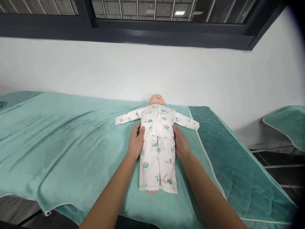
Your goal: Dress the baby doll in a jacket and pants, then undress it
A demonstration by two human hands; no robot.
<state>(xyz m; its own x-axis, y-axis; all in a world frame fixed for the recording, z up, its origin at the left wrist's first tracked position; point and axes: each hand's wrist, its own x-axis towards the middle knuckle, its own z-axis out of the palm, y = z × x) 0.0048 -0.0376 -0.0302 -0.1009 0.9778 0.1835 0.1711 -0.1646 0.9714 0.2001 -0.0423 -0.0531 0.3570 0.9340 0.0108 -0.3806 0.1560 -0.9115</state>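
A baby doll (156,99) lies on its back, head toward the wall, its sleeves spread out to both sides. It wears a white long-sleeved top (157,119) and white trousers (158,162), both printed with small teal figures. My left hand (137,141) grips the doll's side at the waist, thumb along the edge of the top. On the opposite side, my right hand (180,140) holds the waist, its fingertips partly hidden against the cloth. A bit of a foot (151,191) shows below the left trouser leg; the other foot is hidden.
A light teal blanket (71,140) with wrinkles covers the bed under the doll. Darker quilted bedding (238,165) shows on the right. Behind stands a white wall (95,70) below a dark window frame (143,31). Metal bars (283,166) are at the far right.
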